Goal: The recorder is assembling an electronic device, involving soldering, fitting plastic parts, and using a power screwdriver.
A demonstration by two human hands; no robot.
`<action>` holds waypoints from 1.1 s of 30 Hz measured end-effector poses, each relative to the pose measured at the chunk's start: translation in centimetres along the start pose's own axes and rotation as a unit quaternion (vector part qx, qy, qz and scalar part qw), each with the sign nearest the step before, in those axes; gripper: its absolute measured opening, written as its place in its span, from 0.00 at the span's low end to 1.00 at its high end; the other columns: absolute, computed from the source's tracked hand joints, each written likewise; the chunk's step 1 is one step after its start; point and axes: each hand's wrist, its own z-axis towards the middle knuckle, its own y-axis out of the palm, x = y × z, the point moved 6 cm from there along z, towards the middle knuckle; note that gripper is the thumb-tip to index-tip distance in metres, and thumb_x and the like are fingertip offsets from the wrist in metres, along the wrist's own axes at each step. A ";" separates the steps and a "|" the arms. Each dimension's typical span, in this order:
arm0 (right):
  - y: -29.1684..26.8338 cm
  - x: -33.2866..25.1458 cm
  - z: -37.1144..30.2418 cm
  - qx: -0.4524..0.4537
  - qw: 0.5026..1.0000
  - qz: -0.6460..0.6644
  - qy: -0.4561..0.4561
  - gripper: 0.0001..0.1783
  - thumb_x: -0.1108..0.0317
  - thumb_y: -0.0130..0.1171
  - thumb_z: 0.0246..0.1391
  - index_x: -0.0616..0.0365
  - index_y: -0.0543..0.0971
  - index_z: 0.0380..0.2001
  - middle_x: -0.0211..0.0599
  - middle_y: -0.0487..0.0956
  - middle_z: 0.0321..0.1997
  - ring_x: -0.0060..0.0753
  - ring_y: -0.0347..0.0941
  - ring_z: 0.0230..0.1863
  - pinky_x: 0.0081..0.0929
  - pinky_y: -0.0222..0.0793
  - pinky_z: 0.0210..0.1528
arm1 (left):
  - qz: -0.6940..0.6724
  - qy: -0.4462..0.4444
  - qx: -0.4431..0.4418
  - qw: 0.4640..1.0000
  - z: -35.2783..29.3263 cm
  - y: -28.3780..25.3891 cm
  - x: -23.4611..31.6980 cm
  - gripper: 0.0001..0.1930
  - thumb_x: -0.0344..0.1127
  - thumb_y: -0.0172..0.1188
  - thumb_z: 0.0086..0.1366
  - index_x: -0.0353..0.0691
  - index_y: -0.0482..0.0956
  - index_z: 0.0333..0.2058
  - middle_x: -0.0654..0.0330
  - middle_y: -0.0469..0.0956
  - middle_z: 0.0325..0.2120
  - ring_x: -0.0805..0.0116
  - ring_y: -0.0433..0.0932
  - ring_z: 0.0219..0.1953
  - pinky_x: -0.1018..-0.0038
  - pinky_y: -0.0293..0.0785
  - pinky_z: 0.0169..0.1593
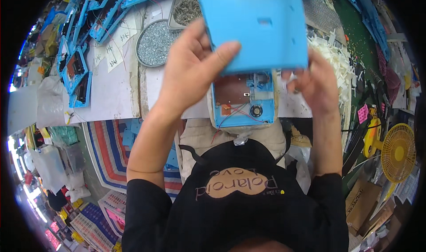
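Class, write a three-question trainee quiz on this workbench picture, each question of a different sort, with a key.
1. True or false: both hands grip the blue plastic cover.
2. What fills the round tray? A) small metal parts B) water C) paint
3. The open blue housing under the cover shows red ____.

Key:
1. True: left hand and right hand hold its lower edge.
2. A
3. wires

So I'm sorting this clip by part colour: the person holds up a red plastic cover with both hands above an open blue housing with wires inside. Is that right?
Not quite. The head view shows the plastic cover is blue, not red. Both the left hand and the right hand hold it up above the open blue housing, which has red wires inside.
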 end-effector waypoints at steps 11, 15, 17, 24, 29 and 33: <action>0.3 4.0 -8.4 0.077 0.872 -0.484 -0.007 0.35 0.73 0.62 0.59 0.59 0.63 0.69 0.30 0.71 0.17 0.21 0.67 0.19 0.21 0.63 0.26 | 0.397 0.018 -0.004 0.918 -5.8 1.2 -4.0 0.49 0.39 0.69 0.61 0.24 0.48 0.70 0.45 0.82 0.31 0.53 0.82 0.25 0.66 0.78 0.32; -0.7 5.7 -8.1 0.075 0.888 -0.453 0.018 0.34 0.73 0.61 0.60 0.60 0.63 0.68 0.29 0.68 0.17 0.22 0.64 0.18 0.21 0.61 0.26 | 0.382 -0.002 0.011 0.924 -5.7 1.2 -5.4 0.48 0.40 0.67 0.62 0.24 0.48 0.71 0.40 0.82 0.34 0.45 0.83 0.29 0.62 0.79 0.35; -0.6 5.6 -8.1 0.072 0.898 -0.432 0.028 0.33 0.73 0.61 0.60 0.60 0.64 0.68 0.27 0.65 0.17 0.18 0.58 0.18 0.19 0.57 0.25 | 0.380 -0.006 0.005 0.925 -5.1 1.0 -5.4 0.46 0.40 0.66 0.63 0.24 0.49 0.70 0.38 0.82 0.34 0.43 0.84 0.30 0.60 0.79 0.36; -1.0 6.8 -8.3 0.067 0.933 -0.340 0.096 0.32 0.72 0.60 0.61 0.57 0.65 0.68 0.24 0.62 0.17 0.14 0.56 0.21 0.17 0.54 0.27 | 0.399 -0.073 0.006 0.914 -5.3 1.2 -5.1 0.44 0.40 0.65 0.63 0.22 0.53 0.69 0.38 0.82 0.30 0.44 0.84 0.30 0.60 0.79 0.35; 0.0 5.9 -6.4 -0.027 0.893 -0.441 0.086 0.34 0.71 0.61 0.60 0.53 0.67 0.69 0.25 0.60 0.16 0.18 0.55 0.19 0.21 0.55 0.26 | 0.456 -0.034 0.030 0.889 -7.4 0.7 -5.3 0.42 0.39 0.66 0.63 0.20 0.55 0.67 0.39 0.80 0.34 0.50 0.83 0.31 0.63 0.77 0.35; 0.3 5.5 -5.6 -0.048 0.891 -0.442 0.092 0.35 0.71 0.62 0.59 0.53 0.68 0.69 0.26 0.60 0.15 0.20 0.56 0.18 0.22 0.57 0.26 | 0.468 -0.012 0.058 0.882 -8.7 0.6 -4.5 0.37 0.34 0.68 0.62 0.23 0.62 0.65 0.49 0.76 0.30 0.57 0.76 0.26 0.65 0.74 0.31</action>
